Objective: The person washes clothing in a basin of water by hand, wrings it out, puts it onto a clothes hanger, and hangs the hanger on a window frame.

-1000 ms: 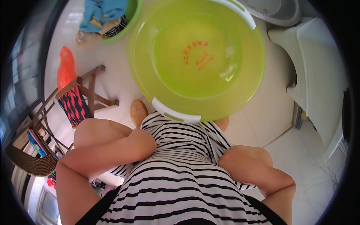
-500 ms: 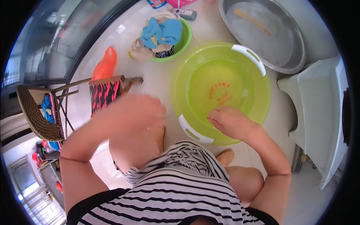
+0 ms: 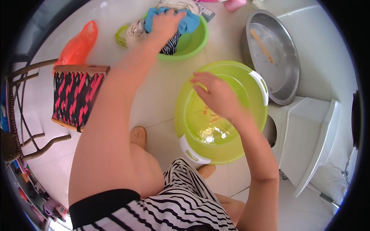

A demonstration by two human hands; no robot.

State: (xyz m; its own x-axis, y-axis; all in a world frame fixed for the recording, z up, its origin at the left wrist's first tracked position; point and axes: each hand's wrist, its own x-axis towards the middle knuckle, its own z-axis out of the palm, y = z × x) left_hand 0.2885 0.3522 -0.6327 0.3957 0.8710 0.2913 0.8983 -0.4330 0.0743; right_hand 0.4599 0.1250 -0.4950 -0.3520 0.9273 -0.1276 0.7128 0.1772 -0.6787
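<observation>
My left hand (image 3: 167,25) reaches far forward onto a blue cloth (image 3: 188,24), which lies on a heap of laundry in a small green basin (image 3: 200,41). Its fingers are apart on top of the cloth; no firm hold shows. Beside the blue cloth are a black-and-white striped cloth (image 3: 170,45) and a beige cloth (image 3: 136,31) that hangs over the rim. My right hand (image 3: 216,92), thumb and fingers apart, hovers above a large yellow-green tub (image 3: 181,115) with white handles. Water (image 3: 231,133) in the tub glints over red printing on its bottom.
A metal basin (image 3: 291,73) holding a wooden stick (image 3: 262,46) leans at the right. Near it is a white plastic stool (image 3: 304,134). On the left are a woven folding stool (image 3: 79,96), a red plastic bag (image 3: 81,44) and a wicker chair (image 3: 23,127).
My left hand has gone forward from near my knee to the laundry. My right hand has lifted and opened over the tub. The view has shifted, and the water now glints.
</observation>
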